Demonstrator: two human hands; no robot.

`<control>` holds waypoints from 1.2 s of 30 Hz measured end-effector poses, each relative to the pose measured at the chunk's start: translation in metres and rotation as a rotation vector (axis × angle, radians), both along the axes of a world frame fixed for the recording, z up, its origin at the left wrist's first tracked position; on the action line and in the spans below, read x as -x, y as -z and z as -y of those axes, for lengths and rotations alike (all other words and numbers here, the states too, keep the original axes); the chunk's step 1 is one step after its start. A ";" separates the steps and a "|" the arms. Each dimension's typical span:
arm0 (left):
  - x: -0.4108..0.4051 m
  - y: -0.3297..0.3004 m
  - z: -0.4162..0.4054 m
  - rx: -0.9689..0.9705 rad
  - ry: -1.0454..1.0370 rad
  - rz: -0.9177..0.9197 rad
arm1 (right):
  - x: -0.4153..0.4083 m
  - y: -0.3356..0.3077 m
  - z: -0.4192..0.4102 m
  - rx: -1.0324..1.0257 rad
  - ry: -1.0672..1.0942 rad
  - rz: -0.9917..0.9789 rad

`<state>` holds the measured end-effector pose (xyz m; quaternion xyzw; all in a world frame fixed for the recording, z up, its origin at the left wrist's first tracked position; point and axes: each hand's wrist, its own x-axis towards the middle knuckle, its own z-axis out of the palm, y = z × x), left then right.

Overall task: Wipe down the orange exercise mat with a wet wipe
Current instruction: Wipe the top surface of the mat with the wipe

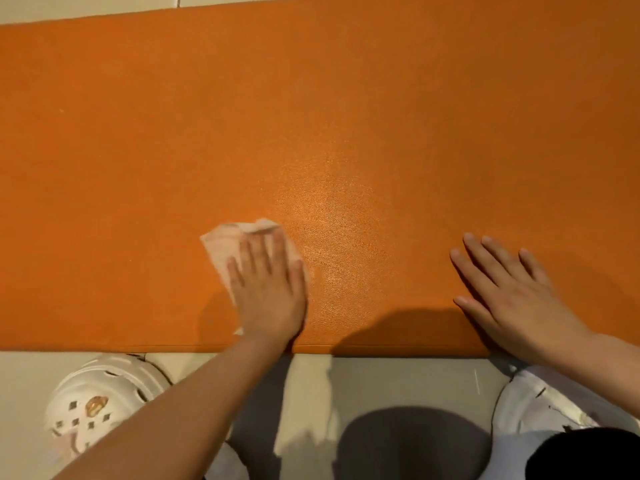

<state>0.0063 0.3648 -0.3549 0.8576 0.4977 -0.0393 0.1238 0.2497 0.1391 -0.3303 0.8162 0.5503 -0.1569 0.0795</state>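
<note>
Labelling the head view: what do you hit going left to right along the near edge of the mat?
White clog on the floor → wet wipe → left hand flat on the wipe → shiny patch of the orange mat → right hand flat on the mat.

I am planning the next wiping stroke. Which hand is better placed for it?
Left. The left hand already presses the wet wipe flat on the orange exercise mat; the right hand rests bare.
</note>
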 end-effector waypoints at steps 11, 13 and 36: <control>-0.078 0.011 0.025 0.046 0.824 0.144 | -0.033 -0.003 -0.092 -0.319 0.039 -0.067; -0.081 0.011 -0.016 -0.015 0.643 0.115 | -0.046 0.000 -0.112 -0.345 0.095 -0.055; -0.180 -0.002 -0.060 0.020 0.627 0.045 | -0.099 -0.005 -0.190 -0.395 0.282 -0.172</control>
